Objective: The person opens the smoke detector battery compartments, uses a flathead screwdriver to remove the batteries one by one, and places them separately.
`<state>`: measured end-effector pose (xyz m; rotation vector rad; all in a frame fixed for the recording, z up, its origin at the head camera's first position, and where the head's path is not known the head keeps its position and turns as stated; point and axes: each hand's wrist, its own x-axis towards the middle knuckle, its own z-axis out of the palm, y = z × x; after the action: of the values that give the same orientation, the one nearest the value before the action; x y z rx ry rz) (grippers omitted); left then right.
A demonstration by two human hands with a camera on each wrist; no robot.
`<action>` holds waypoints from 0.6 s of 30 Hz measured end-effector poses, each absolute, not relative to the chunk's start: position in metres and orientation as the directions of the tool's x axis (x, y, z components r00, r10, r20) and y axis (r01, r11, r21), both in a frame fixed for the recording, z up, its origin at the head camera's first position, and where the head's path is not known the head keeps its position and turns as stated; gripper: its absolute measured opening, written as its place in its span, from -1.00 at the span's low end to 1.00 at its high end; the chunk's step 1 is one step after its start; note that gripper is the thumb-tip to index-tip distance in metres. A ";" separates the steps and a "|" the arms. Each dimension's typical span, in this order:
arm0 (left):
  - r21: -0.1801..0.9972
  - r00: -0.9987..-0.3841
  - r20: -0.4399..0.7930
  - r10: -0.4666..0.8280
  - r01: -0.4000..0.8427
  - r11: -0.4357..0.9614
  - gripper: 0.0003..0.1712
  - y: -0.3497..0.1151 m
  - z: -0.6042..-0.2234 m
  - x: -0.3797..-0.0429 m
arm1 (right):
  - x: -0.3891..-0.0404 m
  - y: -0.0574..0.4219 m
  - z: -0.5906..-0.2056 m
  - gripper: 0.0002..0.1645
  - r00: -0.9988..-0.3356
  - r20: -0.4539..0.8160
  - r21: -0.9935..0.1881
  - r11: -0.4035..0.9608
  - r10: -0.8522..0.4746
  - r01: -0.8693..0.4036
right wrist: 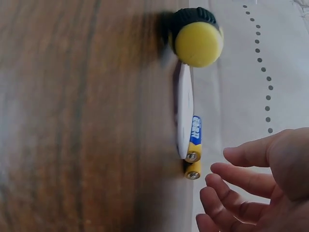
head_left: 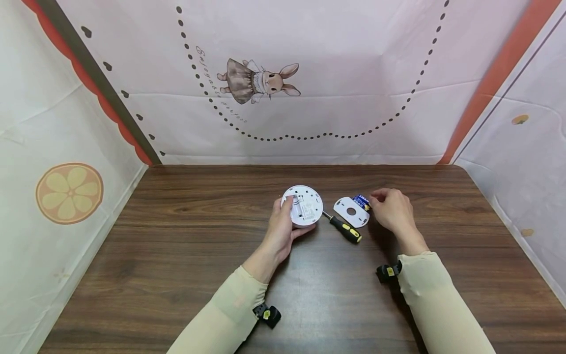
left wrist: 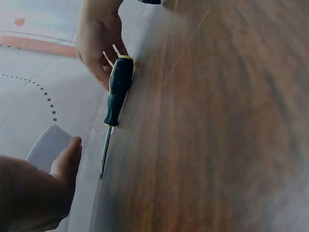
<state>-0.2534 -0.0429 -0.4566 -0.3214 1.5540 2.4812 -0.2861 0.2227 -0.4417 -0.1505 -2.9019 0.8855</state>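
My left hand grips a round white smoke detector, thumb on its back face and fingers beneath. That face is turned up, with an uncovered battery compartment and a printed label. In the left wrist view, only the detector's pale side shows past the hand. My right hand hovers beside blue-and-yellow batteries, its loosely bent fingers apart from them in the right wrist view. A white mounting plate with a central hole lies against the batteries.
A black-and-yellow screwdriver lies between the detector and the plate, its shaft pointing toward the detector. The brown wooden table ends at a printed cloth backdrop. Cloth walls stand on both sides.
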 end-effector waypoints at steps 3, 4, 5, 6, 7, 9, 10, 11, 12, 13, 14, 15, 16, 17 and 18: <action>0.858 -0.959 -0.278 0.055 -0.274 -0.433 -0.56 -0.044 -0.456 -0.253 | -0.285 0.220 -0.438 -0.61 -0.990 0.086 -0.564 0.824 0.115 0.046; 0.859 -0.959 -0.276 0.058 -0.273 -0.434 -0.57 -0.044 -0.456 -0.253 | -0.284 0.219 -0.436 -0.61 -0.990 0.090 -0.567 0.823 0.109 0.040; 0.860 -0.961 -0.272 0.059 -0.270 -0.432 -0.56 -0.045 -0.456 -0.253 | -0.283 0.218 -0.435 -0.61 -0.990 0.092 -0.570 0.821 0.103 0.033; 0.862 -0.962 -0.268 0.060 -0.267 -0.432 -0.56 -0.045 -0.456 -0.253 | -0.283 0.216 -0.433 -0.62 -0.991 0.094 -0.572 0.820 0.096 0.026; 0.863 -0.962 -0.265 0.061 -0.265 -0.431 -0.56 -0.045 -0.457 -0.254 | -0.282 0.215 -0.432 -0.62 -0.991 0.096 -0.572 0.820 0.089 0.018; 0.865 -0.964 -0.261 0.060 -0.261 -0.429 -0.55 -0.046 -0.457 -0.254 | -0.281 0.213 -0.429 -0.64 -0.993 0.092 -0.571 0.821 0.072 0.007; 0.866 -0.964 -0.259 0.060 -0.259 -0.427 -0.55 -0.046 -0.457 -0.254 | -0.280 0.212 -0.428 -0.64 -0.994 0.083 -0.570 0.821 0.064 0.005; 0.867 -0.964 -0.259 0.058 -0.259 -0.427 -0.54 -0.047 -0.457 -0.254 | -0.279 0.211 -0.427 -0.65 -0.996 0.075 -0.568 0.823 0.054 0.002; 0.866 -0.964 -0.261 0.058 -0.260 -0.428 -0.54 -0.047 -0.457 -0.255 | -0.279 0.210 -0.426 -0.65 -0.997 0.066 -0.565 0.825 0.046 0.000; 0.865 -0.963 -0.263 0.056 -0.261 -0.429 -0.54 -0.047 -0.458 -0.255 | -0.279 0.209 -0.426 -0.65 -0.998 0.058 -0.564 0.826 0.036 -0.003; 0.864 -0.963 -0.263 0.056 -0.261 -0.430 -0.54 -0.047 -0.457 -0.255 | -0.278 0.208 -0.425 -0.65 -0.998 0.051 -0.560 0.828 0.026 -0.007; 0.864 -0.963 -0.263 0.056 -0.261 -0.431 -0.54 -0.047 -0.457 -0.255 | -0.278 0.208 -0.425 -0.65 -0.999 0.043 -0.555 0.832 0.016 -0.011; 0.863 -0.963 -0.264 0.055 -0.261 -0.431 -0.54 -0.047 -0.457 -0.255 | -0.278 0.207 -0.424 -0.64 -0.999 0.042 -0.548 0.837 0.006 -0.018; 0.863 -0.963 -0.265 0.055 -0.262 -0.433 -0.54 -0.047 -0.457 -0.255 | -0.277 0.206 -0.424 -0.64 -0.999 0.042 -0.537 0.843 -0.005 -0.027; 0.863 -0.963 -0.264 0.055 -0.262 -0.433 -0.54 -0.047 -0.457 -0.255 | -0.277 0.205 -0.424 -0.64 -0.999 0.038 -0.528 0.849 -0.014 -0.032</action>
<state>-0.2551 -0.0469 -0.4571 -0.2924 1.5544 2.4936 -0.2769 0.2046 -0.4239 0.0371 -2.9894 0.8545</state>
